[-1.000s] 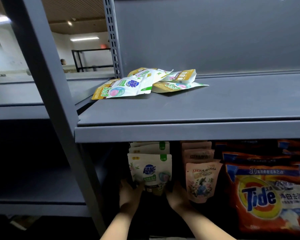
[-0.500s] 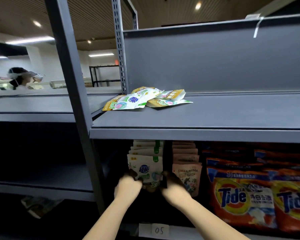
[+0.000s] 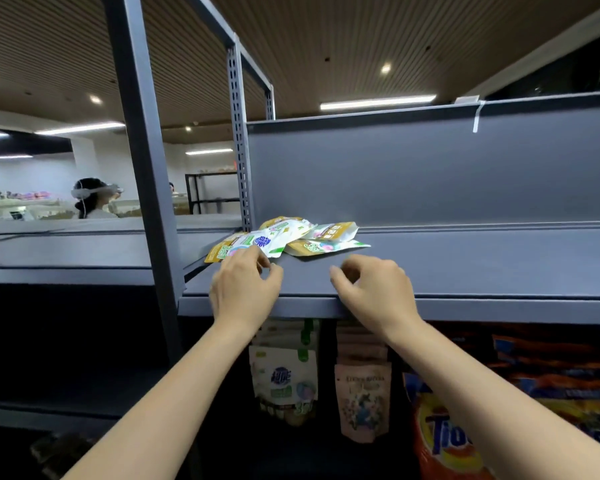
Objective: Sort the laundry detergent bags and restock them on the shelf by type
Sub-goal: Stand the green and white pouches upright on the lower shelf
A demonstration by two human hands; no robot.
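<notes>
Several gold-and-white detergent pouches (image 3: 284,237) lie flat in a loose pile at the left end of the upper grey shelf (image 3: 465,268). My left hand (image 3: 245,289) hovers at the pile's near edge with fingers loosely curled, holding nothing. My right hand (image 3: 374,289) hangs over the bare shelf just right of the pile, fingers loosely curled and empty. Below the shelf stand a row of white-and-green pouches (image 3: 284,379), a row of pink floral pouches (image 3: 362,396) and orange Tide bags (image 3: 465,441).
A grey upright post (image 3: 142,174) stands left of the hands, with a perforated post (image 3: 238,150) behind. A grey back panel (image 3: 430,171) closes the shelf's rear. Another person (image 3: 92,199) stands far left beyond a neighbouring shelf (image 3: 66,251).
Both hands left the white-and-green pouches on the lower shelf and rose to the upper shelf, near the pile. The view tilted upward.
</notes>
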